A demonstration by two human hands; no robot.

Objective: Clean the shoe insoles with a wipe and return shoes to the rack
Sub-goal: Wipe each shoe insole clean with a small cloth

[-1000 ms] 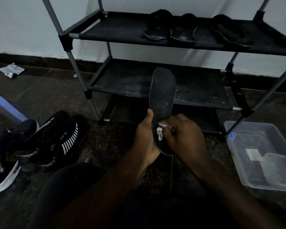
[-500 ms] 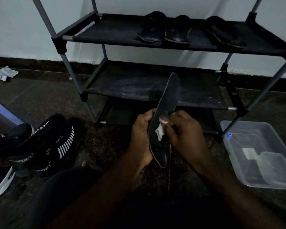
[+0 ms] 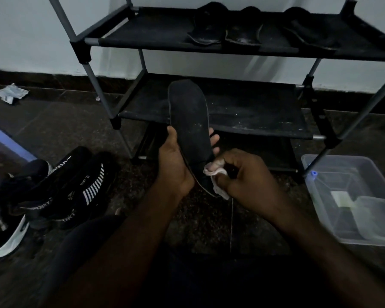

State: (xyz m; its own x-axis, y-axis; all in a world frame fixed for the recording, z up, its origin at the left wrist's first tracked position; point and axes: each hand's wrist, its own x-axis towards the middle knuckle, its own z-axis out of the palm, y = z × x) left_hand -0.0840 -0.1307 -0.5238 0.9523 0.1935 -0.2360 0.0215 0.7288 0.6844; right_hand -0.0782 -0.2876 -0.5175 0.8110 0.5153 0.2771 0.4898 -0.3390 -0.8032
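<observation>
A black insole (image 3: 190,116) stands upright in front of the shoe rack (image 3: 231,112), its flat face toward me. My left hand (image 3: 176,163) grips it around the lower half, thumb on the left edge and fingertips showing at the right edge. My right hand (image 3: 249,176) pinches a crumpled white wipe (image 3: 216,176) against the insole's heel end. Three more dark insoles (image 3: 245,30) lie on the rack's top shelf. Black sports shoes (image 3: 71,187) with white stripes sit on the floor at the left.
A clear plastic bin (image 3: 351,201) holding smaller clear containers stands on the floor at the right, by the rack's leg. A crumpled wipe packet (image 3: 10,93) lies near the wall at far left. My dark-trousered knee (image 3: 93,252) fills the lower foreground.
The insole has turned from edge-on to face me flat. My left hand's grip shifted around it, and my right hand with the wipe slid down toward the heel.
</observation>
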